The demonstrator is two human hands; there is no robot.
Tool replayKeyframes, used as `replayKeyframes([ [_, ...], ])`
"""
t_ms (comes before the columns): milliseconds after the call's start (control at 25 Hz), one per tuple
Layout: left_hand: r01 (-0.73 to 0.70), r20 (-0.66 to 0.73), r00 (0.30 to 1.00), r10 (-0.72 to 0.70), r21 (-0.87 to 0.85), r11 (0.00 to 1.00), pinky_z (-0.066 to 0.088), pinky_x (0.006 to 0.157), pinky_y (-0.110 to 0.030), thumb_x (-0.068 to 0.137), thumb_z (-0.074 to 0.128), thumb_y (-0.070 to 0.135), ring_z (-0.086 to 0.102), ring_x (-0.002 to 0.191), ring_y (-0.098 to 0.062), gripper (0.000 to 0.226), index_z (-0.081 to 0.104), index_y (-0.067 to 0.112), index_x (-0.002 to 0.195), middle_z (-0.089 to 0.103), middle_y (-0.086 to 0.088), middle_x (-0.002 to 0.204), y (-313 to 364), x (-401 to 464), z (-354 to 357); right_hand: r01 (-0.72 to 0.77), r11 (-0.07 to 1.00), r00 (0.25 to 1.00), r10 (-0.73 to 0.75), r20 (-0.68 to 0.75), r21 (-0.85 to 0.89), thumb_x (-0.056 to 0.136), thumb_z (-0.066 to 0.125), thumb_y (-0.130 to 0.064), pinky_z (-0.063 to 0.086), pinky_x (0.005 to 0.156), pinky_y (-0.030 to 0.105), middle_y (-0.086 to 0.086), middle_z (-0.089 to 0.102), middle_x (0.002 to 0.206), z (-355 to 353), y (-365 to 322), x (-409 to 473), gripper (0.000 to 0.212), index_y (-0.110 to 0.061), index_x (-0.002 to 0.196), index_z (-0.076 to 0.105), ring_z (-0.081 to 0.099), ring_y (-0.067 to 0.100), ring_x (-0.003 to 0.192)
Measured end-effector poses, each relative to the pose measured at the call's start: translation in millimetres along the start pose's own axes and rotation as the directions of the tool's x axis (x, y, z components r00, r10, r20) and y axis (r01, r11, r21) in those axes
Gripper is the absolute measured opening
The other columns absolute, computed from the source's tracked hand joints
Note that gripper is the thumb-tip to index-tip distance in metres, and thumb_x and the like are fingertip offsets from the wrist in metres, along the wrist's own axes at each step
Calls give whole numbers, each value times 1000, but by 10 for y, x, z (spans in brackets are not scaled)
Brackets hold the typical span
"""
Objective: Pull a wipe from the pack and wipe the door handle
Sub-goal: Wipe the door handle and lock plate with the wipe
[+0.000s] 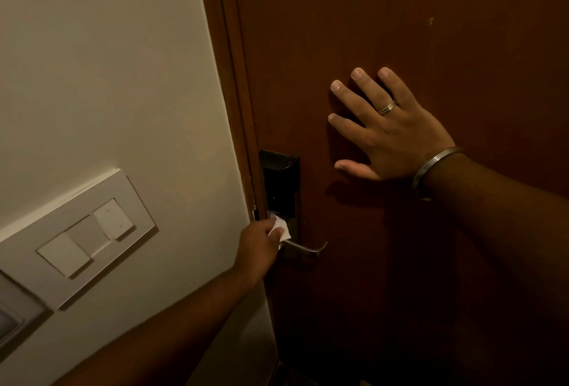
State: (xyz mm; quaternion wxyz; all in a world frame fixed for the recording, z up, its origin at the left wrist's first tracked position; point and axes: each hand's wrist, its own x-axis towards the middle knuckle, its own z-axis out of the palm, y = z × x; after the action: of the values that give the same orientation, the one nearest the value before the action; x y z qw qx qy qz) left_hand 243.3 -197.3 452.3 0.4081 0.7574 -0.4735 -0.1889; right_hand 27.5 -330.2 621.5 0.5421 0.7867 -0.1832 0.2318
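A silver lever door handle [308,248] sticks out to the right from a tall black lock plate [281,182] on the brown door [400,16]. My left hand [258,247] is closed around a small white wipe [280,227] and presses it against the lock plate at the root of the handle. My right hand [381,127] lies flat on the door, fingers spread, up and to the right of the lock; it wears a ring and a metal bangle. The wipe pack is not in view.
A cream wall [107,77] fills the left side, carrying a white switch panel [89,237] with several rocker switches. The brown door frame [234,77] runs between wall and door. The scene is dim.
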Motion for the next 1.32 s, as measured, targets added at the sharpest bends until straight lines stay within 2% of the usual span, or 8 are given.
replayKeyframes([
  [120,-192,-6,981,195,139,971,47,83,-27,96,54,14,65,99,-24,26,64,6,118,69,-15,114,-141,-83,-13,-2,1000,1000,2,1,1,92,25,-76,17,119,59,23,31,158,8,-7,2,82,-14,138,52,28,47,145],
  [280,70,8,998,-69,-77,995,52,60,-19,96,53,12,67,78,-24,22,69,-2,99,70,-23,98,48,162,35,6,1000,1000,-6,9,-6,92,24,-77,16,119,59,23,31,158,7,2,2,82,-14,138,52,28,47,146],
  [400,-100,-51,993,103,53,994,55,80,-30,95,56,14,67,87,-24,21,69,2,106,72,-18,102,-81,10,-16,2,1000,1000,-2,6,2,92,23,-76,15,119,59,24,30,158,14,-13,4,83,-13,138,52,27,47,146],
  [600,-383,151,924,352,304,873,45,98,-36,100,47,18,59,112,-26,32,54,8,129,61,-17,129,-171,36,-71,-4,1000,1000,4,3,7,92,23,-76,16,118,59,23,30,158,8,-9,-10,83,-13,138,51,28,47,145],
  [760,-722,442,692,570,413,555,44,105,-40,93,59,8,51,126,-31,43,49,9,134,47,-18,143,-341,80,-272,-5,1000,1000,5,7,8,92,24,-76,16,119,60,23,30,158,22,-17,1,83,-13,138,51,27,47,146],
  [840,-816,522,572,632,440,375,55,91,-48,84,69,4,58,118,-34,49,53,4,129,55,-23,134,-370,16,-219,-9,1000,1000,9,5,4,92,25,-76,15,119,59,23,30,158,28,-14,-3,82,-14,138,51,27,47,146],
  [1200,-715,528,699,482,546,437,32,112,-33,95,54,20,36,137,-20,37,52,18,132,42,-6,149,-258,298,-195,-12,1000,1000,12,19,9,93,26,-76,14,119,60,22,28,160,28,-10,-18,81,-14,139,50,24,46,147],
  [1320,-673,523,729,441,432,601,41,104,-35,94,54,19,50,126,-24,28,62,15,120,58,-10,135,-150,208,-135,-13,1000,1000,12,27,9,93,26,-75,14,119,59,22,28,160,21,-22,-10,81,-14,140,50,25,46,147],
])
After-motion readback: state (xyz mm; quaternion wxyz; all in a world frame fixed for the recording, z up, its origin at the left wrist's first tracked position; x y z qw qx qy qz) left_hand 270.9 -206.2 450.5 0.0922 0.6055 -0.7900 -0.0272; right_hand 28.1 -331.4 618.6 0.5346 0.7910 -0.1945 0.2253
